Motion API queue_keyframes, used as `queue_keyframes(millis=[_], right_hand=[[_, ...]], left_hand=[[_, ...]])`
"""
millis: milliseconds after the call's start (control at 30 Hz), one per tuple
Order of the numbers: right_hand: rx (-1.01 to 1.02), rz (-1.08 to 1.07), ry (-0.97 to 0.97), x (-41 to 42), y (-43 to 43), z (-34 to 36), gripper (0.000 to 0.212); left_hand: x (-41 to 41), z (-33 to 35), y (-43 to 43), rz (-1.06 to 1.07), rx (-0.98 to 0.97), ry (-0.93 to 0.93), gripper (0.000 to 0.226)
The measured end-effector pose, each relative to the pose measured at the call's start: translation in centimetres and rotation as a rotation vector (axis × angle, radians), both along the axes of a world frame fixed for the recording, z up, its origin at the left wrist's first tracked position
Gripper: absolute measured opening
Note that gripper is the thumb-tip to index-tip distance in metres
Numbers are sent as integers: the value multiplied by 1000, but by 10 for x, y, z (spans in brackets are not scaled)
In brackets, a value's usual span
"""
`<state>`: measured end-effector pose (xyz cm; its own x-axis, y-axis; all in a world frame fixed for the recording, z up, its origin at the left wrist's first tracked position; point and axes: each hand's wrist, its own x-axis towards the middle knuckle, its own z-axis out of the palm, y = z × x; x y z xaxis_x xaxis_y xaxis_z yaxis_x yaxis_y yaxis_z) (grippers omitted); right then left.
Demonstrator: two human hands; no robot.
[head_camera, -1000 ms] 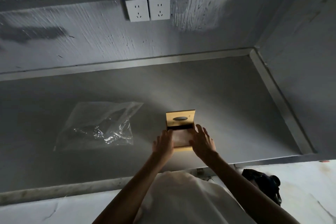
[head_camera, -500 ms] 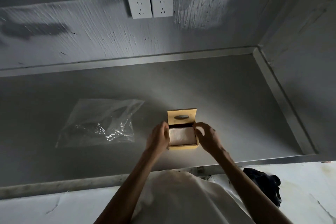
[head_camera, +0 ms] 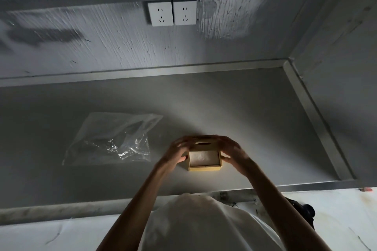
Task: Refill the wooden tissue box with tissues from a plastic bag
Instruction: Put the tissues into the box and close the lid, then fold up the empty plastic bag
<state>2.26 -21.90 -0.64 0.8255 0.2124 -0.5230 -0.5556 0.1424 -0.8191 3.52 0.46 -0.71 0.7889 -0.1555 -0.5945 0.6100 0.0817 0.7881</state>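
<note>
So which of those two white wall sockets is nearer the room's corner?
The right-hand white wall socket. It sits closer to the corner on the right, beside the pale rough plaster patch; the left-hand socket adjoins it on the far side.

Room around the box

Bare worktop (head_camera: 255,120) lies open at twelve and three o'clock of the wooden tissue box (head_camera: 204,167). At nine o'clock, well apart, a plastic bag (head_camera: 114,140) lies flat. Both hands flank the box.

I see 2 bare forearms, no sleeves reaching them, and a loose white shirt (head_camera: 204,224) below.
</note>
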Motion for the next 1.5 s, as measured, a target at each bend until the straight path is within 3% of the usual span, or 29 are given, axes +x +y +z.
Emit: queue_keyframes(millis=[67,133,167,233,300,467,567,800,867,933,1067,1167,1333,1400,1467,1500], right_hand=[[-28,69,-47,-7,-4,-9,108],[-21,110,-61,-12,-3,-18,118],[-35,101,-58,-14,-1,-23,108],[-98,44,-45,-17,9,-27,84],[-222,-13,-39,-21,16,-35,75],[-310,-129,56,-24,24,-49,54],[-322,-125,21,-22,32,-28,31],[-287,-135,-122,65,34,8,42],[-292,-133,-124,99,34,4,44],[-304,-131,-108,121,36,8,48],[-357,-107,-53,144,38,-6,58],[-362,-100,1,148,33,-40,76],[-400,-42,-13,138,34,-26,54],[-534,-92,-13,140,40,-20,54],[-821,-195,-105,135,55,-7,48],[-904,-227,-189,131,65,-1,40]], left_hand=[[-10,-11,1,25,-20,-5,55],[-20,-19,1,0,11,18,71],[-26,-22,0,-21,32,26,70],[-33,-30,-5,-41,47,27,45],[-39,-30,-12,-27,101,-5,29],[-40,-34,-21,-33,141,-31,30],[-36,-31,-27,-36,122,-7,61],[65,3,-35,-3,153,-190,37],[107,-14,-34,-26,181,-188,39],[151,-80,-25,-54,260,-140,45],[171,-118,-19,-83,267,-90,41],[140,-46,-33,-120,280,-73,54],[125,-12,-42,-165,269,-53,37],[127,-7,-34,-222,308,-95,39],[132,1,-15,-215,399,-160,62],[134,8,-1,-193,439,-231,64]])
